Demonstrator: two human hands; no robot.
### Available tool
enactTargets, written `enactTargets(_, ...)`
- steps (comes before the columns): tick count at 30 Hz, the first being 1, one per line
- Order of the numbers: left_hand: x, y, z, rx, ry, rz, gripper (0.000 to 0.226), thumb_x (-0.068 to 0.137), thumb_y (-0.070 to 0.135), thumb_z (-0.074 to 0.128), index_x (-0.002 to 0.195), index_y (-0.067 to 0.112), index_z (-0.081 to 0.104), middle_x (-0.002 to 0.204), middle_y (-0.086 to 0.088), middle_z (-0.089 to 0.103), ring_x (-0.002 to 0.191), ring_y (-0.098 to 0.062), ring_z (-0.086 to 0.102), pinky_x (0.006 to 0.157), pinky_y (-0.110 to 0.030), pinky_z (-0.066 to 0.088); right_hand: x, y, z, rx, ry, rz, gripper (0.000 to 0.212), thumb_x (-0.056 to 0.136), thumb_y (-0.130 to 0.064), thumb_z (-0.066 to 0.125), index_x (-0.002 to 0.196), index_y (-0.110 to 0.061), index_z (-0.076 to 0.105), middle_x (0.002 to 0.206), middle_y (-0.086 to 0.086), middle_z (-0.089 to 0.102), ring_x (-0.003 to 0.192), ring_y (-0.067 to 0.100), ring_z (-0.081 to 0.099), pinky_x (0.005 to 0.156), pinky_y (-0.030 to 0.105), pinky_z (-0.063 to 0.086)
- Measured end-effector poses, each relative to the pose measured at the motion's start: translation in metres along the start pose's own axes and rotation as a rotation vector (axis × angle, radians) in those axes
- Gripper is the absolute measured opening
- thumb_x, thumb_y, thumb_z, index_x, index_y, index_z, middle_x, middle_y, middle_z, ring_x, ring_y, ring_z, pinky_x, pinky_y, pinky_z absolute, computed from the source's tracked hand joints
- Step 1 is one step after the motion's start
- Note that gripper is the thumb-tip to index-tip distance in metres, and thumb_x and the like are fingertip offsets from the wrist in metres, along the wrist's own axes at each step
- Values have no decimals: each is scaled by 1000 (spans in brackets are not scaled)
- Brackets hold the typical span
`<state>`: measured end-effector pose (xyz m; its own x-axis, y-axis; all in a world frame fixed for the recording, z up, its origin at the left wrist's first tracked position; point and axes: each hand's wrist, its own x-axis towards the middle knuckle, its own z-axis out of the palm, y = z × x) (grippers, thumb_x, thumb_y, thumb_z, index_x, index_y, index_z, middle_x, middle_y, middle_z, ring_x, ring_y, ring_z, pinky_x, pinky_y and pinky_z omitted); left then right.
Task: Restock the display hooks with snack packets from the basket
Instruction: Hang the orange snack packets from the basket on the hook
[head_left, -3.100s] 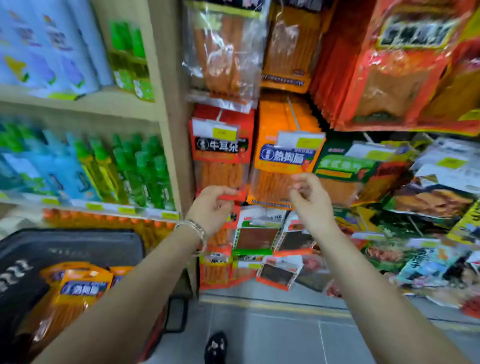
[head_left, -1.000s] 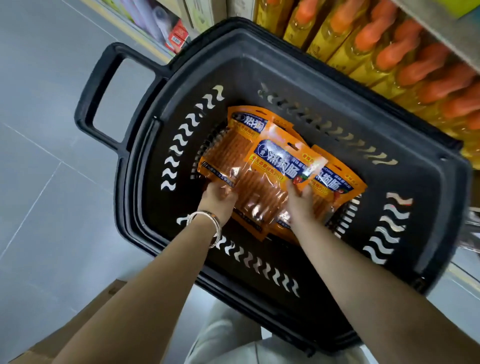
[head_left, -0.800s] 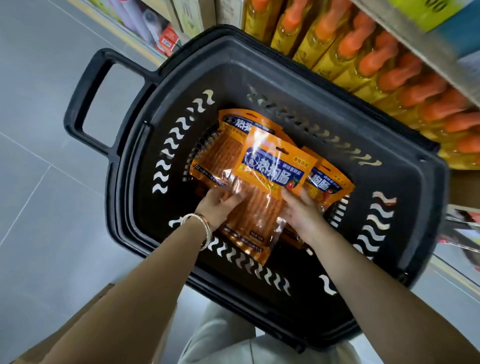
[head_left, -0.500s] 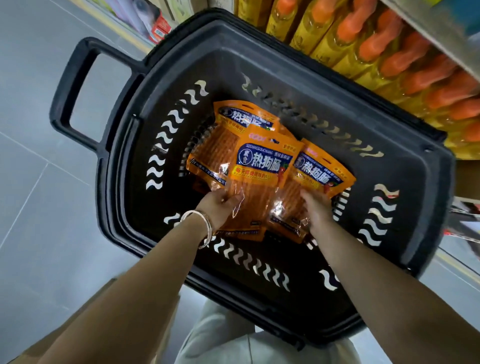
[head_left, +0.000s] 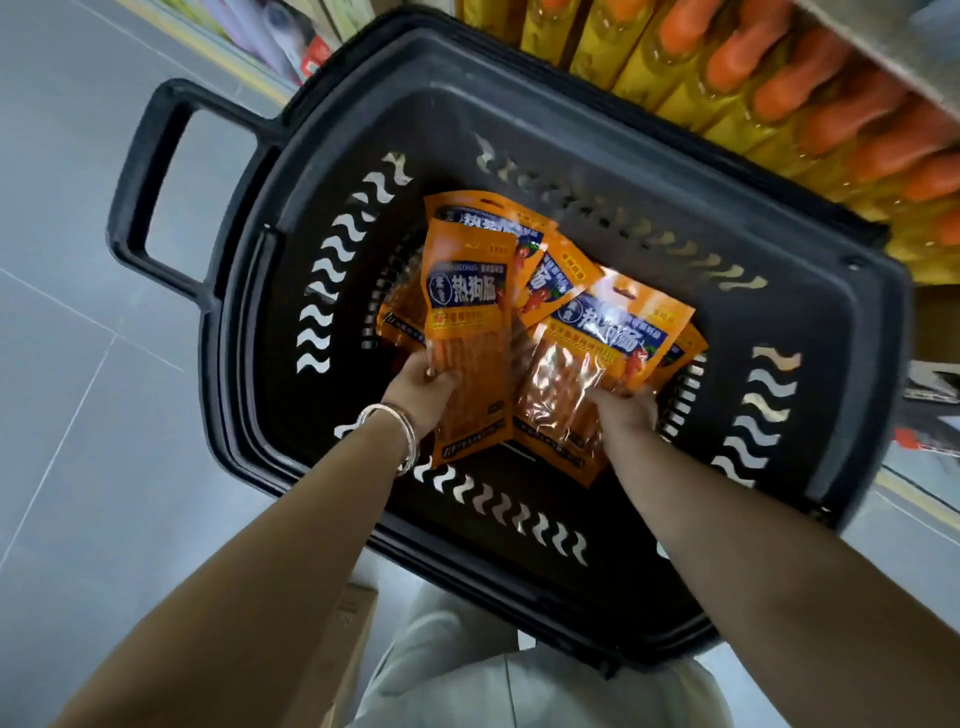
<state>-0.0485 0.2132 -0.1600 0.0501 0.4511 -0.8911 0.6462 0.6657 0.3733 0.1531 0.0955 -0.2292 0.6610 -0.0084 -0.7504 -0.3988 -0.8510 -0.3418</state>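
Down in the basket (head_left: 571, 119): left hand (head_left: 423, 387) grips one packet (head_left: 470, 332), held upright; right hand (head_left: 623, 413) clutches a second packet (head_left: 597, 364) just beside it. Spare packets (head_left: 483, 218) lie underneath. Bottles (head_left: 779, 88) far right.

Matt black plastic basket (head_left: 852, 364) with cut-out slots; glossy orange film packets (head_left: 470, 332), lower halves clear and crinkled; shiny metal bangle (head_left: 400, 431); smooth grey floor tiles (head_left: 78, 364); plain brown cardboard box (head_left: 343, 649).

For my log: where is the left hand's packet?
Head view, centre-left: the packet is upright in the left hand, over the black basket, beside the right hand.
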Motion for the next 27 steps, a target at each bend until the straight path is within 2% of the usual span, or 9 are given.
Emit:
enactTargets(3, -15, 9, -7, -117, 25, -19, 19, 85, 21, 59, 101, 30, 53, 99, -2, 63, 90, -21, 61, 79, -35, 52, -26, -5, -19, 123, -45, -14, 49, 72, -3, 74, 113, -18, 53, 98, 1, 63, 84, 21, 60, 80, 33, 49)
enactTargets(6, -38, 22, -14, -199, 62, 29, 31, 83, 15, 58, 112, 25, 51, 99, -1, 63, 86, -18, 60, 67, -30, 49, -54, -12, -46, 163, -119, -53, 41, 76, -3, 70, 110, -22, 56, 88, -6, 62, 84, 17, 61, 78, 30, 46)
enactTargets(9, -71, 34, -19, -195, 66, 126, 37, 85, 33, 55, 122, 33, 48, 103, 2, 64, 88, -18, 60, 73, -30, 47, -86, -19, -81, 160, -169, -150, 9, 86, -33, 66, 94, -30, 61, 97, -4, 67, 88, 15, 62, 78, 26, 43)
enactTargets(12, -113, 47, -17, -178, 42, 231, 50, 79, 63, 51, 122, 36, 51, 118, 2, 62, 107, -23, 59, 95, -41, 46, -113, -29, -119, 98, -147, -277, 40, 91, -53, 50, 116, -24, 61, 113, 2, 62, 101, 20, 58, 86, 28, 38)
enactTargets(15, -150, 57, -11, -140, 51, 282, 87, 70, 80, 45, 138, 26, 43, 136, -2, 52, 121, -27, 51, 105, -47, 39, -136, -35, -159, 22, -81, -486, 49, 96, -49, 42, 128, -15, 56, 121, 9, 60, 115, 26, 53, 91, 29, 35)
enactTargets(17, -175, 65, -4, -118, 37, 346, 93, 69, 82, 43, 140, 22, 40, 138, -4, 51, 123, -27, 50, 106, -46, 37, -153, -37, -188, 4, -49, -662, 33, 99, -38, 43, 115, -16, 63, 104, 1, 66, 102, 17, 56, 82, 23, 33)
enactTargets(21, -224, 87, 23, -79, 8, 507, 73, 82, 66, 46, 138, 19, 43, 138, 1, 49, 124, -23, 48, 105, -42, 37, -179, -32, -255, 125, 75, -853, 37, 98, -20, 50, 62, -32, 44, 50, -17, 46, 57, -9, 49, 63, 19, 30)
enactTargets(25, -283, 114, 77, -130, -36, 783, 12, 91, 37, 55, 97, 41, 66, 105, 14, 62, 107, -10, 56, 95, -32, 43, -183, -16, -341, 356, 111, -937, 22, 98, -20, 50, 96, -3, 63, 84, 13, 66, 86, 18, 58, 84, 34, 43)
enactTargets(27, -316, 129, 113, -129, -54, 927, 21, 92, 20, 56, 79, 33, 66, 88, 15, 63, 88, 6, 58, 84, -15, 42, -184, -7, -391, 483, 183, -962, 23, 98, -24, 50, 100, -5, 62, 87, 8, 67, 87, 4, 55, 81, 26, 42)
